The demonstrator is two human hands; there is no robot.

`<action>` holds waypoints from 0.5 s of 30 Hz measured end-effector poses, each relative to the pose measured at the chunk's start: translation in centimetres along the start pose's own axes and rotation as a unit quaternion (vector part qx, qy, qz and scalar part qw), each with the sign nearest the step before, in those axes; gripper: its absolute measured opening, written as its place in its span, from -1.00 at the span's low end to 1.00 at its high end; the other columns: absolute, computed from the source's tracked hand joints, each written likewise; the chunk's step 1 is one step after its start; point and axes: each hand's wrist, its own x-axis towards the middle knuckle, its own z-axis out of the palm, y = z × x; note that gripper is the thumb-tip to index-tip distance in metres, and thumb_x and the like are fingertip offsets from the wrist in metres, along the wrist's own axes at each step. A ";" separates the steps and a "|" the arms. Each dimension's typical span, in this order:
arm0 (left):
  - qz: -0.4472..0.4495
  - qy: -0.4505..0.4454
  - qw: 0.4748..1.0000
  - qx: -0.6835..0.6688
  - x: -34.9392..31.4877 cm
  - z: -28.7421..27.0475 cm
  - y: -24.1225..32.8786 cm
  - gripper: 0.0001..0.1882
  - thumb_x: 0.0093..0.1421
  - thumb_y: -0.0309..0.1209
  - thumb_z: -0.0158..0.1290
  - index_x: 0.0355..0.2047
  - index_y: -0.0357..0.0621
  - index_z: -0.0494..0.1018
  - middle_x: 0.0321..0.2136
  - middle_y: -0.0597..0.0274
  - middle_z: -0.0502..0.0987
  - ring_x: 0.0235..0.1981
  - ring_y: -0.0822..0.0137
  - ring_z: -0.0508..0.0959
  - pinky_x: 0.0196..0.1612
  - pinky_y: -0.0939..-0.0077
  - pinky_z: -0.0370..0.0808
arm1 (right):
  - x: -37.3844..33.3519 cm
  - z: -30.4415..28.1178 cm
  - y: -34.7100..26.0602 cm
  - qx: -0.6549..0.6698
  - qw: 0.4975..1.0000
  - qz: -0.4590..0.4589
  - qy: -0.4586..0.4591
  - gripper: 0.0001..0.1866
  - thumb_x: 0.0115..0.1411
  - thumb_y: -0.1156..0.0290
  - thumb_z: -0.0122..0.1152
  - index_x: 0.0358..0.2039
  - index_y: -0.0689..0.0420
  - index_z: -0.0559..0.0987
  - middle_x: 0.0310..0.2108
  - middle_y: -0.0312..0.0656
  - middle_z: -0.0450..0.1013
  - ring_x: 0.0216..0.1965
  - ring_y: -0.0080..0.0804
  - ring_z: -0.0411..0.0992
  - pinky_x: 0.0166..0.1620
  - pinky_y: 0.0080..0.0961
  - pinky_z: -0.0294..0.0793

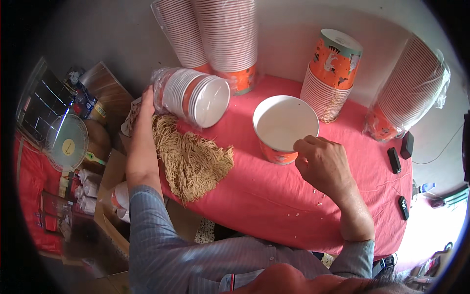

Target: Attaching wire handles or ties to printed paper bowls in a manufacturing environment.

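Note:
My left hand is at the far end of a plastic-wrapped stack of white paper buckets lying on its side; its fingers are mostly hidden behind the wrap. At the near right rim of an upright orange-and-white paper bucket, my right hand is closed, its curled fingers over the rim. The bucket's white inside shows no contents. Beside my left forearm, a heap of tan stringy strands lies at the table's left edge.
Tall bucket stacks stand along the wall on the red-covered table. An orange bucket sits upside down on another stack. A wrapped stack leans at right, near small black devices. White bits dot the cloth; a cardboard box is at left.

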 end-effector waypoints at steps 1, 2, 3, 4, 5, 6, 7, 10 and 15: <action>-0.017 -0.016 1.000 -0.005 -1.1 1.0 -0.3 -0.51 0.57 -0.02 -0.07 0.28 -0.02 0.53 0.21 0.18 0.61 0.18 0.19 0.60 0.21 0.14 0.57 | 0.1 0.0 -0.2 0.007 1.000 -0.001 -0.007 -1.00 0.17 0.50 0.24 -0.39 0.12 0.59 -0.38 -0.13 0.60 -0.30 -0.08 0.67 -0.27 -0.11 0.68; -0.048 -0.021 0.999 -0.003 -1.9 3.5 -1.5 -0.51 0.57 -0.01 -0.07 0.28 -0.01 0.52 0.19 0.20 0.62 0.15 0.18 0.61 0.20 0.14 0.57 | 0.2 0.2 -0.3 0.002 1.000 0.004 -0.016 -1.00 0.17 0.50 0.24 -0.39 0.12 0.59 -0.38 -0.13 0.60 -0.30 -0.08 0.67 -0.27 -0.11 0.68; -0.026 -0.036 0.999 0.008 -2.9 4.6 -1.7 -0.50 0.57 0.00 -0.07 0.30 -0.01 0.50 0.20 0.19 0.61 0.17 0.17 0.60 0.21 0.15 0.56 | 0.0 0.0 -0.6 0.001 1.000 -0.005 -0.021 -0.98 0.19 0.49 0.25 -0.39 0.13 0.60 -0.40 -0.12 0.60 -0.32 -0.08 0.67 -0.28 -0.12 0.68; -0.001 -0.047 0.999 0.020 -3.5 4.6 -1.1 -0.49 0.57 0.01 -0.07 0.32 -0.01 0.49 0.22 0.19 0.60 0.18 0.17 0.60 0.23 0.15 0.56 | -0.3 -0.4 -1.0 0.003 1.000 -0.018 -0.023 -0.97 0.20 0.48 0.25 -0.39 0.13 0.60 -0.41 -0.12 0.59 -0.34 -0.07 0.67 -0.29 -0.12 0.68; 0.045 -0.045 0.997 0.053 -3.7 -0.3 1.2 -0.47 0.59 -0.02 -0.07 0.39 -0.01 0.44 0.26 0.18 0.58 0.25 0.17 0.56 0.28 0.18 0.52 | -1.0 -1.4 -1.9 0.030 0.998 -0.050 -0.012 -0.97 0.20 0.48 0.25 -0.39 0.13 0.60 -0.41 -0.12 0.59 -0.34 -0.07 0.67 -0.29 -0.12 0.68; 0.043 -0.058 0.996 0.054 -4.4 2.5 0.3 -0.45 0.60 -0.06 -0.08 0.42 -0.10 0.41 0.31 0.14 0.55 0.31 0.20 0.52 0.34 0.24 0.45 | -1.1 -1.2 -2.0 0.015 0.999 -0.028 -0.042 -0.97 0.20 0.47 0.30 -0.33 0.11 0.64 -0.38 -0.15 0.62 -0.35 -0.09 0.66 -0.28 -0.15 0.67; 0.043 -0.067 0.995 0.058 -5.8 4.8 0.1 -0.42 0.61 -0.10 -0.08 0.45 -0.19 0.38 0.36 0.10 0.52 0.36 0.22 0.47 0.39 0.30 0.39 | -1.4 -1.2 -2.1 0.005 0.997 -0.009 -0.070 -0.92 0.20 0.46 0.35 -0.28 0.09 0.68 -0.35 -0.18 0.65 -0.36 -0.11 0.65 -0.26 -0.18 0.66; 0.163 -0.014 0.959 0.231 -10.0 1.4 2.9 -0.35 0.56 -0.04 0.01 0.50 -0.14 0.34 0.40 -0.01 0.50 0.40 0.10 0.47 0.40 0.28 0.38 | -2.2 -2.3 -3.6 0.008 0.994 -0.035 -0.105 -0.90 0.22 0.41 0.37 -0.24 0.07 0.71 -0.32 -0.18 0.65 -0.37 -0.10 0.66 -0.26 -0.16 0.66; 0.345 -0.019 0.867 0.359 -23.2 1.7 5.5 -0.69 0.47 -0.20 0.15 0.00 -0.17 0.66 -0.17 -0.04 0.75 -0.11 0.07 0.76 -0.02 0.24 0.62 | -2.8 -2.0 -3.6 0.003 0.995 -0.056 -0.083 -0.92 0.27 0.35 0.33 -0.30 0.05 0.69 -0.36 -0.18 0.64 -0.36 -0.11 0.68 -0.30 -0.15 0.66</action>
